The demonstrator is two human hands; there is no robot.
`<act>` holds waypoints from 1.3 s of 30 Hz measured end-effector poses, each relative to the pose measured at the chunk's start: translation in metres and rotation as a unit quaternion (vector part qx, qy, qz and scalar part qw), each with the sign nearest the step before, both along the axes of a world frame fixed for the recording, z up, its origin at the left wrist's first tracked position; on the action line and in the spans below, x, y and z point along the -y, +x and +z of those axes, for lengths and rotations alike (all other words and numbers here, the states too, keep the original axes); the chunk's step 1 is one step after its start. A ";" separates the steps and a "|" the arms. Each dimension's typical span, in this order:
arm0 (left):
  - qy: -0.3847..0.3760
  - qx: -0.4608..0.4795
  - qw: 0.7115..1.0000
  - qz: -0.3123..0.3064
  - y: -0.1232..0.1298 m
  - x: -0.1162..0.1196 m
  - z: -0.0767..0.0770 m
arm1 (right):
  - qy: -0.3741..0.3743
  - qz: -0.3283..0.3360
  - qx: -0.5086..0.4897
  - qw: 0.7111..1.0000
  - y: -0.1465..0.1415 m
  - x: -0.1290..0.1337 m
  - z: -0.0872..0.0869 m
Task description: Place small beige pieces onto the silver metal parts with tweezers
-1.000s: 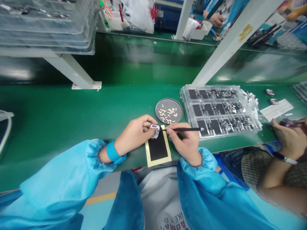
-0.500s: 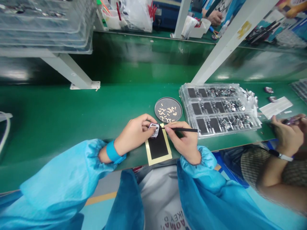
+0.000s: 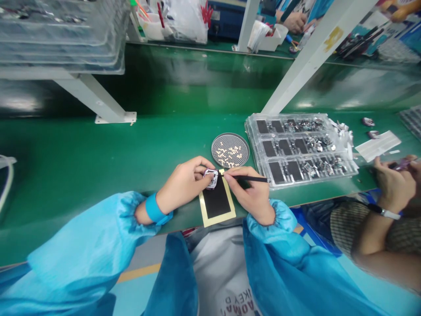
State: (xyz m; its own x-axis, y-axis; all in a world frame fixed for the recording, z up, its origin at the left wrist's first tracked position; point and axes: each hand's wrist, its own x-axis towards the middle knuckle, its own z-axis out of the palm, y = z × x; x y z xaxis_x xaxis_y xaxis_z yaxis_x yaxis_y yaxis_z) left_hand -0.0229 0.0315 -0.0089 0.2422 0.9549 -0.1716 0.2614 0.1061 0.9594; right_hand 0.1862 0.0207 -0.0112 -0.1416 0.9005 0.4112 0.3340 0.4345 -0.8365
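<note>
Between the thumb and fingers of my left hand (image 3: 186, 181) is a small rounded-square device housing (image 3: 211, 179), white inside with a dark rim. My right hand (image 3: 249, 189) pinches a thin black tool, which looks like tweezers (image 3: 250, 178), its tip pointing left at the housing's right edge. Whether the tip touches the housing or holds anything is too small to tell. Beneath both hands lies a black pad with a pale yellow border (image 3: 217, 202). Just beyond them sits a round grey perforated dish (image 3: 230, 138) with several small cream pieces in it.
Right of the dish stand stacked clear trays (image 3: 259, 172) of dark panels and small parts. A co-worker's hands (image 3: 396, 180) hold a small item at the far right. A white metal post (image 3: 305, 57) slants up behind the trays. More clear trays (image 3: 98, 52) are piled at upper left.
Both hands keep almost the same pose over the pad. The black tool's rear end has shifted very slightly left; the whole view has moved a little.
</note>
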 end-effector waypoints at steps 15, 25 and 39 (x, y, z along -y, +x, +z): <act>-0.017 0.043 0.999 0.016 0.002 0.002 0.010 | 0.023 0.008 -0.020 1.000 -0.001 0.002 0.004; 0.011 0.077 0.997 0.010 0.002 -0.001 0.008 | 0.031 0.030 -0.026 0.999 0.000 0.000 0.000; 0.070 0.062 0.996 0.014 -0.001 -0.001 0.011 | -0.014 0.042 -0.080 0.996 0.001 0.003 0.000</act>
